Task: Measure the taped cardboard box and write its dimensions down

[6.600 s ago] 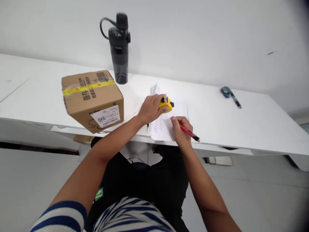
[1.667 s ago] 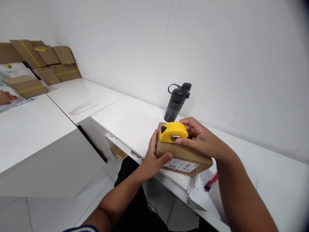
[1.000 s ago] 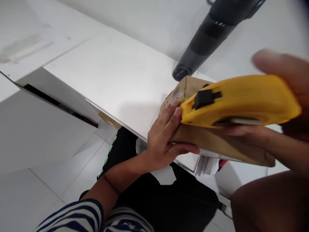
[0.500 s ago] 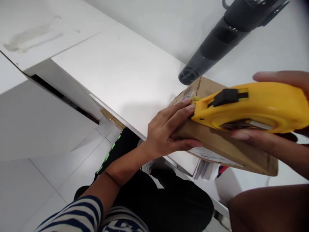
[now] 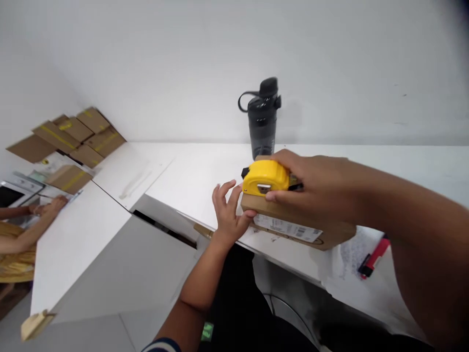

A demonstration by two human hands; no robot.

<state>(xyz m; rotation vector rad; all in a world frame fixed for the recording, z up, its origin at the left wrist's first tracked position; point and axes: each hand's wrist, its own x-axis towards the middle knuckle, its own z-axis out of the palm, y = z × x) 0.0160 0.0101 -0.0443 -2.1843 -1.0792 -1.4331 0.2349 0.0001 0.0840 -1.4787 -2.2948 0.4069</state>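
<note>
At the left end of the box on the worktop, the tape is clamped in the right grip; beside it, the left grip is spread. The tape is best kept square.

Left hand, earlier pressed against cardboard box, now loosened, fingers spread.

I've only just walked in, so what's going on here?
A person's right hand grips a yellow tape measure at the top of a cardboard box; the open left hand is at the box's left end. Behind the box stands a dark water bottle. To the right, a red pen lies on handwritten paper.
</note>
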